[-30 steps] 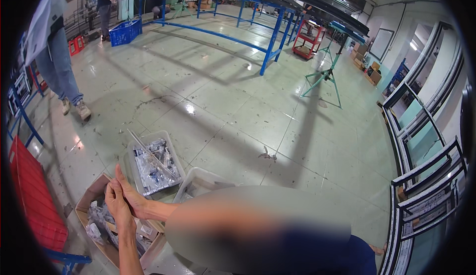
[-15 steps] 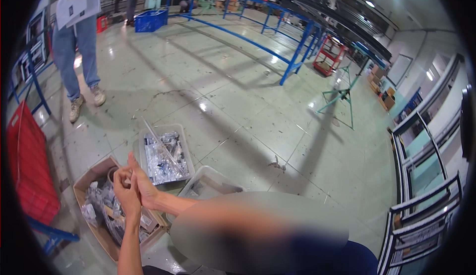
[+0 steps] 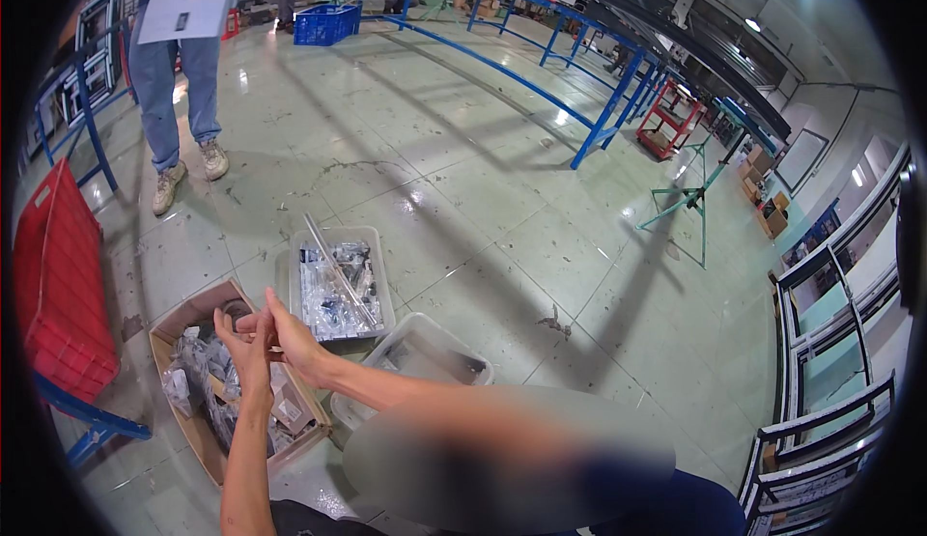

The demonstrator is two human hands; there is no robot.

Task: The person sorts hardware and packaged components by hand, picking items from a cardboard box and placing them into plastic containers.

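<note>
My left hand point(image 3: 248, 351) and my right hand point(image 3: 297, 345) meet above an open cardboard box point(image 3: 166, 343) on the floor. The left fingers are bent and spread apart, close against the right hand. On the right hand the fingers point upward, and part of the palm side is hidden behind the left. I make out nothing held in either one. Clear plastic bags of small parts point(image 3: 198, 367) fill the box below. Just beyond stands a pale plastic bin point(image 3: 388, 306) with bagged parts and a long clear strip point(image 3: 338, 270) lying across it.
Another pale bin point(image 3: 483, 374) sits beside my right forearm. A red crate point(image 3: 63, 285) stands at the left, near a person in jeans point(image 3: 174, 92) holding white sheets. Blue-legged tables point(image 3: 603, 116), a green stand point(image 3: 690, 196) and framed panels point(image 3: 821, 314) stand farther off.
The view has shifted, so the scene sits slightly farther right. My left fingers have loosened and spread beside the right hand. The person in jeans now holds the sheets lower.
</note>
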